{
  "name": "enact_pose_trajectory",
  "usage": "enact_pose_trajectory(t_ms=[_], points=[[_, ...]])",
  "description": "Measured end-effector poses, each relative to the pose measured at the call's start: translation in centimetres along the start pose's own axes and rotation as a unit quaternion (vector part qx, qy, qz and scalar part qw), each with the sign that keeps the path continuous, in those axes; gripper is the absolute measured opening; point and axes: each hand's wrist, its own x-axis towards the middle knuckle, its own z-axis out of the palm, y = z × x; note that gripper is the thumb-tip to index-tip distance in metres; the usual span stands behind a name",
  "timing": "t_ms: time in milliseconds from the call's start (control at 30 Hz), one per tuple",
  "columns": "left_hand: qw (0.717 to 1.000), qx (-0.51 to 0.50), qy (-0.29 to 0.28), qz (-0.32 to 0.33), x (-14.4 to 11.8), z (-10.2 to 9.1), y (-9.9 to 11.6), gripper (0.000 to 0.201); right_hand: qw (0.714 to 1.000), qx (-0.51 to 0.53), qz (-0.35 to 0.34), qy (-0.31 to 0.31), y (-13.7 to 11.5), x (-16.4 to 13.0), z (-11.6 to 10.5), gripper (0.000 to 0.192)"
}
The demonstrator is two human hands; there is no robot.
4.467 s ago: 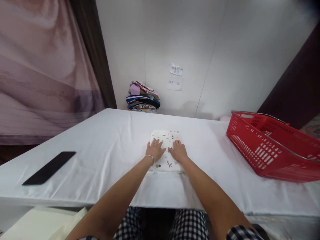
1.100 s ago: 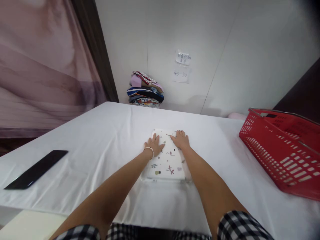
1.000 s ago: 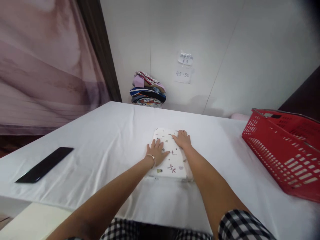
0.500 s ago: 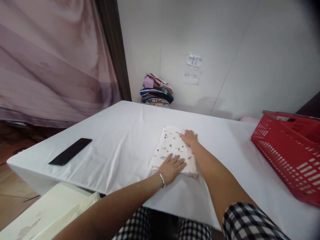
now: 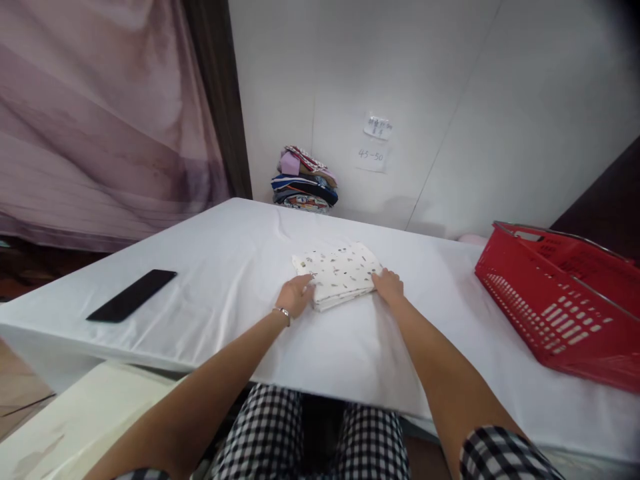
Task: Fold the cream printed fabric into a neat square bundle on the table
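Note:
A folded white cloth [image 5: 340, 270] with small dark printed motifs lies on the white-covered table [image 5: 250, 240]. Its stacked layers show along the near edge. My left hand [image 5: 296, 293], with a silver bracelet at the wrist, grips the cloth's left side near the front corner. At the right front corner, my right hand [image 5: 389, 285] has its fingers closed on the edge. The fingertips under the cloth are partly hidden on both sides.
A red plastic basket [image 5: 545, 300] stands on the table at the right. A black phone-like slab [image 5: 133, 295] lies at the left. Behind the far edge rises a pile of folded clothes [image 5: 304, 183]. A pale box-like surface [image 5: 95, 413] is at lower left.
The cloth has become a smaller, wider bundle, turned on the table. My hands went from lying flat on top of it to gripping its left and right sides. The view shifted slightly.

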Motion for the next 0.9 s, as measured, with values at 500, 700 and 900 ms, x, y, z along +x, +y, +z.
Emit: enact_pose_trajectory(t_ms=[500, 700, 900], points=[[0.999, -0.030, -0.011, 0.010, -3.9, -0.7, -1.1, 0.034, 0.998, 0.056, -0.025, 0.013, 1.3, -10.5, 0.1, 0.057], [0.993, -0.099, 0.055, -0.039, -4.9, 0.2, -0.5, 0.030, 0.974, 0.093, -0.129, 0.162, 1.0, -10.8, 0.8, 0.043], [0.997, -0.033, 0.074, 0.008, -4.7, 0.0, -0.1, 0.028, 0.940, 0.139, -0.297, 0.091, -2.6, -10.8, 0.2, 0.032]])
